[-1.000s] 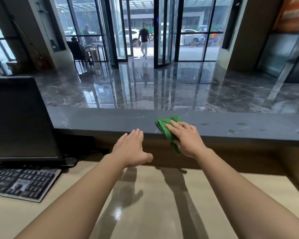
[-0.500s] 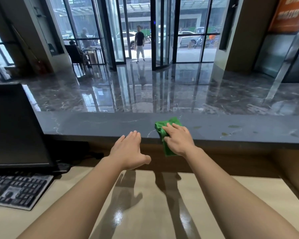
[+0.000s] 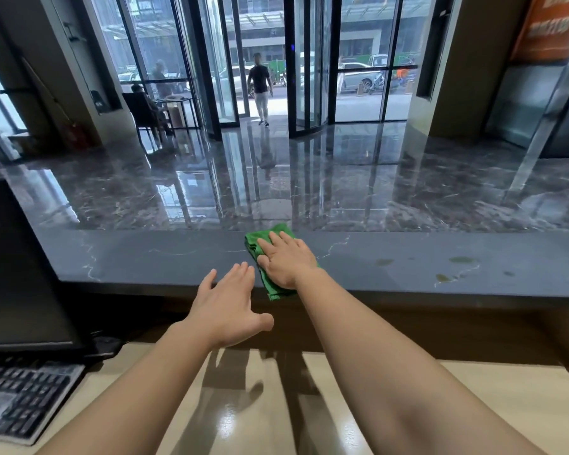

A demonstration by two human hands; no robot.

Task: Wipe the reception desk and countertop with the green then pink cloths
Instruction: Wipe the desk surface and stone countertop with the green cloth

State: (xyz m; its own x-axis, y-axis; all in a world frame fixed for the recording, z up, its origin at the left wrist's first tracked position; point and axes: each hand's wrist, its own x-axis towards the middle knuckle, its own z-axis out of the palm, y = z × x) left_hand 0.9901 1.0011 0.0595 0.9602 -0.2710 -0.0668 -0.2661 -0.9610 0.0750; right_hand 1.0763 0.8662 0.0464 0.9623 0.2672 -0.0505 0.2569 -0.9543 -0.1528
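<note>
Right hand (image 3: 284, 259) lies flat, fingers together, pressing the green cloth (image 3: 266, 257) onto the dark countertop (image 3: 145, 257), presumably to wipe. Cloth's long axis runs from near edge toward the lobby, one end overhanging. Left hand (image 3: 229, 307) hovers open and empty, above the desk (image 3: 473, 389).

A building lobby: reception counter (image 3: 145, 257), glass entrance doors (image 3: 306, 60), polished marble floor (image 3: 342, 178), desk keyboard (image 3: 17, 399).

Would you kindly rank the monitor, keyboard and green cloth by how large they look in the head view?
1. Monitor, largest, though cut off by the frame edge.
2. Keyboard, also cropped and nearest the camera.
3. Green cloth, smallest, partly hidden under the right hand.
</note>
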